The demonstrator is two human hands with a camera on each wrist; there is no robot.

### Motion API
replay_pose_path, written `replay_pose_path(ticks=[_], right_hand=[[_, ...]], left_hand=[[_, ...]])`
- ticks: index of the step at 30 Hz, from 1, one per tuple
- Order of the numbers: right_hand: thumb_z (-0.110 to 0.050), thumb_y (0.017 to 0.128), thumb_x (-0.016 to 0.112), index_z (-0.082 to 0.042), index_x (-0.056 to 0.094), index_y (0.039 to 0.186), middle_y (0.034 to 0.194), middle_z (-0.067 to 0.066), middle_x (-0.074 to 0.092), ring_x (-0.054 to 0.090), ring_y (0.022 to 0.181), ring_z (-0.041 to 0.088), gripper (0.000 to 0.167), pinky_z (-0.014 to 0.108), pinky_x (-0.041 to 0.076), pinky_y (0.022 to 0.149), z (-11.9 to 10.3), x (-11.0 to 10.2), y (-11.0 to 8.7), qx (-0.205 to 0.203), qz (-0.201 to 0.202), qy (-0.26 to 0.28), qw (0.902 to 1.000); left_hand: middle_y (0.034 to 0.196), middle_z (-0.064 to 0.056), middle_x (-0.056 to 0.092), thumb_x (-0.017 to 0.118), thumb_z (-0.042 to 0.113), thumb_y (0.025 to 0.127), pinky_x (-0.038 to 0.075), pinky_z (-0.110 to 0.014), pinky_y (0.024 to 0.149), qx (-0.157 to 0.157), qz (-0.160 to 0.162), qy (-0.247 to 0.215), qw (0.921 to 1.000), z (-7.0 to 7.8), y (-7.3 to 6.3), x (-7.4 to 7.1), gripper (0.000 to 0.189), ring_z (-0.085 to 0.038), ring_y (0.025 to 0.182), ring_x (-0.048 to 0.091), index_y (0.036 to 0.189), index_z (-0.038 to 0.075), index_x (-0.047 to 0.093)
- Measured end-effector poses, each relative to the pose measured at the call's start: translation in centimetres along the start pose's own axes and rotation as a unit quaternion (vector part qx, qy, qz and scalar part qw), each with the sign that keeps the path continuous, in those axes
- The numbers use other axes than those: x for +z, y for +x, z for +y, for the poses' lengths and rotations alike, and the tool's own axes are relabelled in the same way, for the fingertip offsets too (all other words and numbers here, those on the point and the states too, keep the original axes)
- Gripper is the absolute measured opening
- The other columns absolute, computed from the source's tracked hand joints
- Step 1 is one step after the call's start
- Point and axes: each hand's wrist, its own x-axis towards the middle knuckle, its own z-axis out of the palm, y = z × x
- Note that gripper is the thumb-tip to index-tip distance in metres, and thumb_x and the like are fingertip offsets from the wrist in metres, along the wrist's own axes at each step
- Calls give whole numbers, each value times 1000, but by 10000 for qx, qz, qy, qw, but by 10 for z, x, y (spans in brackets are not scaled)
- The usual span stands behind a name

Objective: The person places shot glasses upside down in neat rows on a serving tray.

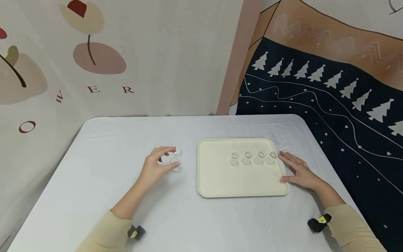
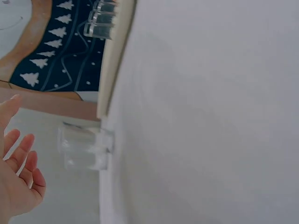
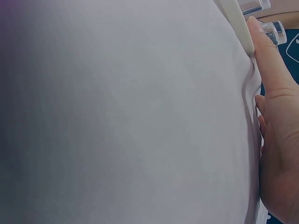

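Note:
Two small clear glasses stand on the white table left of the cream tray (image 1: 239, 185), the nearer glass (image 1: 174, 163) in front of the farther glass (image 1: 178, 152). My left hand (image 1: 154, 166) is beside them, thumb and fingers spread apart at the nearer glass. In the left wrist view, the left hand (image 2: 21, 172) shows a gap to the glasses (image 2: 81, 144), with relaxed fingers. My right hand (image 1: 299, 171) rests at the tray's right edge, fingers extended, the thumb on the rim. A row of several clear glasses (image 1: 248, 158) stands on the tray, the rightmost near the right fingertips.
A white cloth covers the table (image 1: 176, 224). Behind it hangs a pale printed wall cloth (image 1: 176, 63), and to the right a dark blue one with white trees (image 1: 333, 129).

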Motion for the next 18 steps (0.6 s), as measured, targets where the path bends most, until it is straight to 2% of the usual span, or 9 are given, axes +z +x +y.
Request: replay_pose_path(ticks=[6, 11, 18], right_hand=[[-33, 76, 80, -11, 35, 148, 150, 25, 27, 16, 138, 44, 88, 64, 4, 105, 2, 1, -1, 14, 14, 11, 10000], [-33, 75, 80, -10, 36, 147, 151, 24, 27, 16, 138, 45, 88, 65, 5, 104, 3, 2, -1, 23, 20, 25, 10000], [-33, 75, 80, -10, 36, 147, 151, 24, 26, 16, 138, 45, 88, 64, 4, 104, 3, 1, -1, 32, 0, 39, 10000]], left_hand=[[116, -1, 63, 83, 18, 76, 36, -38, 81, -365, -452, 25, 9983, -22, -2, -6, 49, -22, 101, 51, 121, 9, 65], [117, 0, 63, 82, 24, 77, 36, -40, 85, -585, -827, 124, 9948, -38, -2, -6, 53, -21, 103, 49, 124, 9, 63], [116, -2, 64, 83, 22, 75, 40, -40, 83, -779, -959, 198, 9921, -56, -1, -1, 52, -22, 99, 50, 122, 10, 65]])
